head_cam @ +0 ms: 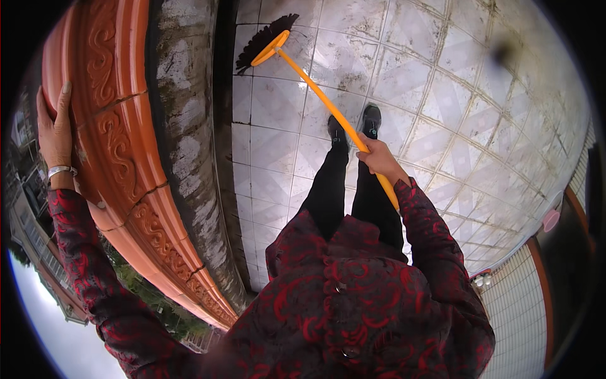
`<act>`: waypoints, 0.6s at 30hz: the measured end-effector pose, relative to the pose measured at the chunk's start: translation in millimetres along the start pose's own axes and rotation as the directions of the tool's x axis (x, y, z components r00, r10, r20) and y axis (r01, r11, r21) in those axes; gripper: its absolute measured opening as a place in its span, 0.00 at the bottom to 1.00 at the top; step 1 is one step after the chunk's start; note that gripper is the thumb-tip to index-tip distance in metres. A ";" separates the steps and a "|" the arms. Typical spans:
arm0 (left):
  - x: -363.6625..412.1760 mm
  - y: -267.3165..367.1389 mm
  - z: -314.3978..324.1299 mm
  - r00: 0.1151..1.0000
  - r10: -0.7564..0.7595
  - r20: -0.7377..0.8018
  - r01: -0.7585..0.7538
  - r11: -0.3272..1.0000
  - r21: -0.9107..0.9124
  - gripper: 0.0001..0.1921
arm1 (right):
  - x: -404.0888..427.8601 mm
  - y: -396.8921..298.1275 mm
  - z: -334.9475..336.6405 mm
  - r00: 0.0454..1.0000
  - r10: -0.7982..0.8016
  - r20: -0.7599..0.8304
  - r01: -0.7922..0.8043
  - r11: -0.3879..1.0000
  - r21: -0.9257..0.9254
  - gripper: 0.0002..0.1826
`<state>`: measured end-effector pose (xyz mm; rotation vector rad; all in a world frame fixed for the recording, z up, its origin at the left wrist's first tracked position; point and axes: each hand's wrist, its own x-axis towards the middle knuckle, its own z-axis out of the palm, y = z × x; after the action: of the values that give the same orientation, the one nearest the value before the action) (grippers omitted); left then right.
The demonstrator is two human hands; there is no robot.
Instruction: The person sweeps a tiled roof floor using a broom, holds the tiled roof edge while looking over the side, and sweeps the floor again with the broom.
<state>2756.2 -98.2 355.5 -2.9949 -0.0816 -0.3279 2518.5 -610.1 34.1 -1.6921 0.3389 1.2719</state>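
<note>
My right hand (pixel 378 158) is closed around the yellow handle of a broom (pixel 326 102). The broom's dark bristles (pixel 267 40) lie on the tiled floor near the base of the wall, ahead of my feet. My left hand (pixel 56 128), with a silver bracelet (pixel 62 170) at the wrist, rests with its fingers spread on the glazed orange coping (pixel 102 199) of a parapet. The coping carries raised scroll ornament.
The pale floor tiles (pixel 407 71) are stained and look wet in places. A weathered ledge (pixel 182 118) runs inside the coping. My black shoes (pixel 371 121) stand beside the broom handle. A white tiled wall (pixel 516 312) is at lower right; buildings and greenery lie beyond the parapet.
</note>
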 end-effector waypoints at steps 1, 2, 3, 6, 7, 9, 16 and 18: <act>2.1 10.1 2.4 0.999 -0.051 0.005 0.052 0.998 -0.028 0.41 | 31.8 -11.8 -5.2 0.997 -0.071 -0.020 0.072 0.996 0.045 0.33; 4.5 5.0 -0.8 1.000 -0.027 -0.010 0.027 1.000 -0.004 0.41 | 58.0 -35.6 -7.8 0.997 -0.077 -0.004 0.077 0.995 0.067 0.34; 5.2 10.4 4.9 1.000 -0.020 -0.001 0.020 1.000 0.001 0.41 | 82.2 -48.6 -12.1 0.994 -0.100 -0.041 0.102 0.992 0.071 0.34; -4.0 14.9 1.3 0.991 -0.133 0.025 0.132 0.991 0.032 0.42 | 87.1 -96.4 -0.1 0.990 -0.135 -0.031 0.137 0.981 0.134 0.36; -5.3 14.2 -10.5 0.990 -0.138 0.037 0.136 0.989 0.057 0.42 | 80.0 -102.5 8.1 0.990 -0.144 0.005 0.140 0.974 0.178 0.37; -10.7 11.9 -4.6 0.986 -0.162 0.024 0.159 0.983 0.092 0.42 | 54.5 -83.9 -5.2 0.991 -0.117 0.062 0.110 0.989 0.098 0.38; -5.8 16.3 -12.7 0.994 -0.112 0.011 0.110 0.985 0.135 0.41 | -38.1 -7.8 -4.4 0.950 -0.128 0.285 0.192 0.958 -0.213 0.39; -6.3 12.7 -14.3 1.000 -0.027 0.012 0.025 0.991 0.128 0.39 | -35.7 13.1 22.8 0.921 -0.066 0.384 0.184 0.942 -0.280 0.40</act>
<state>2747.9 -112.9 366.4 -2.8716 -0.1376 -0.2934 2481.1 -609.2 57.7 -1.6510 -0.2077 1.5716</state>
